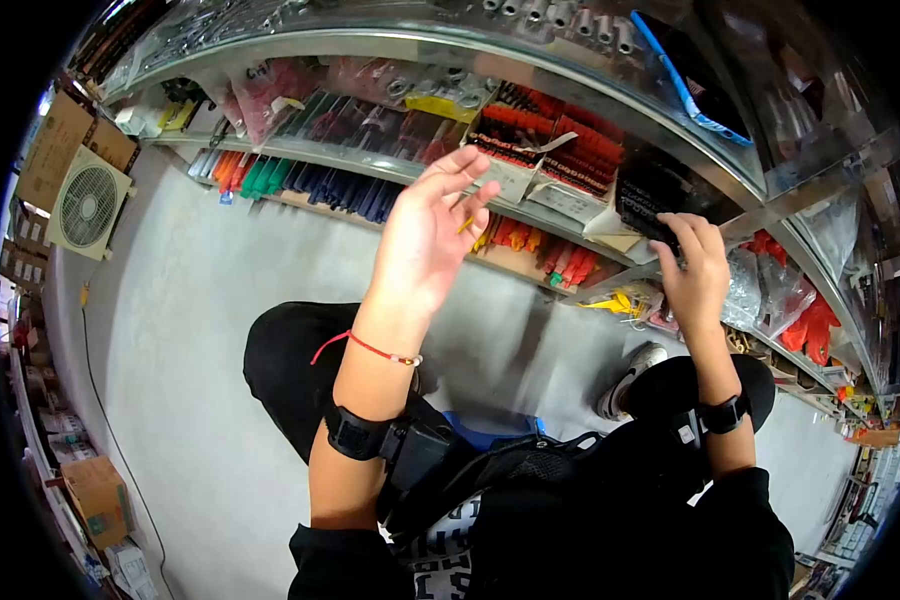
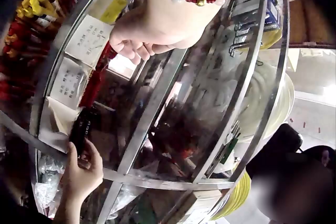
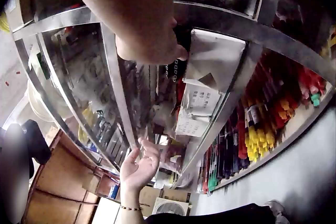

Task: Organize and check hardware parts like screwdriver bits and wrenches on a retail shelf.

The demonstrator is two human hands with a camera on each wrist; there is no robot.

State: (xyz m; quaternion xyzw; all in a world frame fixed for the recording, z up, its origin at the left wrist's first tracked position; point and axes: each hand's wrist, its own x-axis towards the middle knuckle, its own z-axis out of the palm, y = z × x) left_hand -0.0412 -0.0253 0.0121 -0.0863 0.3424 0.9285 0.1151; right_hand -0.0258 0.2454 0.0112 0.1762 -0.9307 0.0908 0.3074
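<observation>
My left hand (image 1: pixel 425 225) is raised in front of the shelf, palm turned up and fingers loosely bent, with nothing held in it. Behind its fingertips stand white cardboard boxes (image 1: pixel 568 200) packed with red-and-black packets (image 1: pixel 590 150). At the right end of that row, my right hand (image 1: pixel 695 275) has its thumb and fingers on either side of the near end of some black packets (image 1: pixel 650 190) with pale lettering. The left wrist view shows the same black packet (image 2: pixel 80 129) between the right thumb and fingers. Handwritten labels (image 2: pixel 86 40) mark the box fronts.
Bundles of orange, green and blue-handled items (image 1: pixel 260 175) fill the lower shelf. A metal-edged glass shelf (image 1: pixel 390 38) runs above the boxes, holding a blue-edged tray (image 1: pixel 685 80). A fan unit (image 1: pixel 90 205) and cartons (image 1: pixel 98 495) line the left side.
</observation>
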